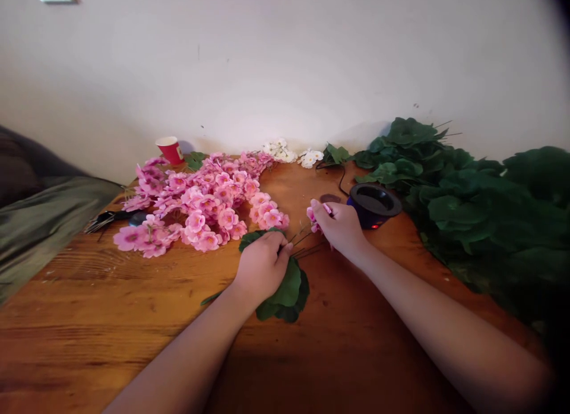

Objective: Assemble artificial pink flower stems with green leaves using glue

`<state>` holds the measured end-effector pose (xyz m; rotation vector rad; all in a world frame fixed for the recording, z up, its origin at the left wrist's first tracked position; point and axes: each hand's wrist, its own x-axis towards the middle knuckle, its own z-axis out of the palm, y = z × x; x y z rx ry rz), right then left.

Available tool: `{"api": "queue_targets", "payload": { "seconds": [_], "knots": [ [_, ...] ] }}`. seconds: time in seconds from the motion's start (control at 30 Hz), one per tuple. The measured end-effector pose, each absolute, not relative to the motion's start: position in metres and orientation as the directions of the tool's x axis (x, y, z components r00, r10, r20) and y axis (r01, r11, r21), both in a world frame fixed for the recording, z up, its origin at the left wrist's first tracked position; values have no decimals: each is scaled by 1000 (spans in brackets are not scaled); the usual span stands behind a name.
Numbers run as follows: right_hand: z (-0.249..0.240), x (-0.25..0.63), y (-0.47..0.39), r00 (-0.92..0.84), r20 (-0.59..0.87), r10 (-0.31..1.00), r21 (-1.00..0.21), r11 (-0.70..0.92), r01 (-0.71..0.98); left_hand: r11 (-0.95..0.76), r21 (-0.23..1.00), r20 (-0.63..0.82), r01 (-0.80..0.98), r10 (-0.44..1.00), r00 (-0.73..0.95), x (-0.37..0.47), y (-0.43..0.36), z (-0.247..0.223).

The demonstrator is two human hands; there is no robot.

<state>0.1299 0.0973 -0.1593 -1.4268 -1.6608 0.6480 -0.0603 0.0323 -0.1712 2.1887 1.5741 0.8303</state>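
My left hand [263, 265] is closed around a bunch of green artificial leaves [289, 286], low over the middle of the wooden table. Thin stems stick out of its grip toward the right. In my right hand [341, 227] is a small pink artificial flower [314, 219], pinched between the fingers and partly covered by them. The stem tips lie between the two hands. Just behind my right hand stands a dark round pot [374, 203] with a lit red switch and a cord.
Pink artificial flowers [209, 200] are heaped at the left of the table [146, 319]. White flowers [310, 158] lie near the wall. Green leaves [472, 194] pile up on the right. A red paper cup [170, 151] stands at the back left.
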Motion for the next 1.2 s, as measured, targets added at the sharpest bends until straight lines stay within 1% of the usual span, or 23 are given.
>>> {"api": "queue_targets", "payload": {
  "seconds": [0.2,0.3,0.47,0.73,0.97,1.1,1.2],
  "knots": [
    [-169,130,99,7,267,964,-843,230,486,-335,603,268,724,940,212,-62,33,-169],
    [-173,129,97,43,283,958,-846,228,482,-342,605,267,719,938,222,-62,33,-168],
    [-176,128,95,47,289,956,-842,230,488,-330,608,256,722,943,215,-62,33,-168],
    [-185,127,98,85,282,955,-893,230,386,-340,603,263,722,939,222,-62,32,-169],
    [-181,128,94,66,293,954,-867,236,439,-363,588,280,723,930,239,-62,33,-170],
    [-181,128,92,69,282,957,-883,231,409,-365,587,280,723,929,242,-63,34,-171],
    [-182,127,90,58,306,950,-877,258,405,-361,573,275,736,931,241,-63,34,-172]
  ]
}}
